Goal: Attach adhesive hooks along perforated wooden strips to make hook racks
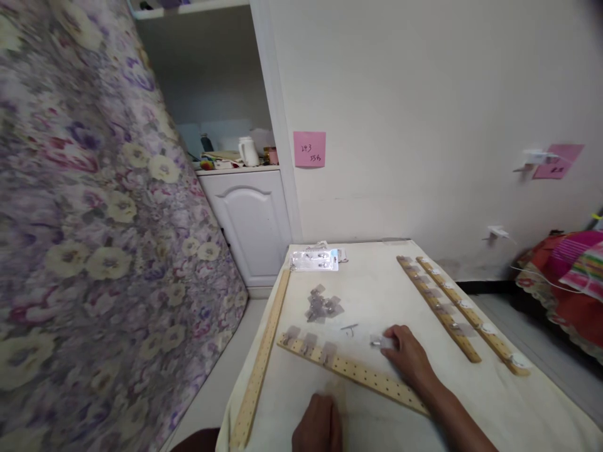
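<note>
My right hand (407, 355) pinches a small clear plastic piece with a metal part (376, 343) just above the table, its fingertips at the clear end. Below it lies a slanted wooden strip with rows of holes (360, 371); several similar clear-and-metal pieces (307, 346) stand along its left end. My left hand (320, 424) rests curled at the near side of the strip, and whether anything is inside it is hidden. Between the strip and a pile of clear-and-metal pieces (323, 304) lie a thin metal rod (349, 326) and a smaller bit.
A bare holed strip (260, 370) runs along the table's left edge. Two more strips, one with clear pieces (440, 307) and one with white round pieces (471, 314), lie at the right. A clear blister pack (313, 260) lies at the back. A floral curtain (94, 220) hangs left.
</note>
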`<move>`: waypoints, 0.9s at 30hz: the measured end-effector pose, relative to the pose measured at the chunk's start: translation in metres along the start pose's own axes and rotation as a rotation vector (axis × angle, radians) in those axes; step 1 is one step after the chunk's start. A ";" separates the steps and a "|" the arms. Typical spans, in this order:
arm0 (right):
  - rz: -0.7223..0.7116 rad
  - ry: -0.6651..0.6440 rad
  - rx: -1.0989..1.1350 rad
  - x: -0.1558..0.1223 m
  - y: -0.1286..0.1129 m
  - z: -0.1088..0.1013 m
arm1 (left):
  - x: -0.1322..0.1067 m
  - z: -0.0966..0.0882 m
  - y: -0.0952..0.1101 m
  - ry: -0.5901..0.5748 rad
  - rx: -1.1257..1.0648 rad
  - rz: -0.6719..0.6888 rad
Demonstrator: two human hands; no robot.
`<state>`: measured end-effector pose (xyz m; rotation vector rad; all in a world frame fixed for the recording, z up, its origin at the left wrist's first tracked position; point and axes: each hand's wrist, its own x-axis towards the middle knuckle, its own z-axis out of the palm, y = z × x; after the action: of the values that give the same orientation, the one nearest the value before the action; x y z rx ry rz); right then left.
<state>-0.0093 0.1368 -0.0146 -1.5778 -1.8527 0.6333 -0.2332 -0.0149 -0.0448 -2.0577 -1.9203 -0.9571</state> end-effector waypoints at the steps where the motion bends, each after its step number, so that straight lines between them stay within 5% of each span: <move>1: -0.001 -0.005 0.019 -0.001 0.001 -0.001 | 0.000 -0.001 0.000 -0.009 0.012 0.007; 9: 0.008 -0.087 0.371 0.006 0.007 -0.007 | 0.003 -0.009 0.007 -0.035 0.025 -0.026; 15: 0.043 -0.437 0.740 0.008 -0.025 0.005 | 0.007 -0.010 0.022 -0.087 -0.052 -0.057; 19: -0.011 -0.561 0.742 0.006 -0.045 0.020 | 0.009 -0.006 0.031 -0.148 -0.171 -0.134; 27: -0.049 -0.550 0.562 0.010 -0.050 0.031 | 0.012 -0.012 0.032 -0.356 -0.210 -0.274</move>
<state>-0.0672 0.1394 0.0002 -1.0423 -1.8319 1.5273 -0.2074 -0.0159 -0.0194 -2.2466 -2.4276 -0.9312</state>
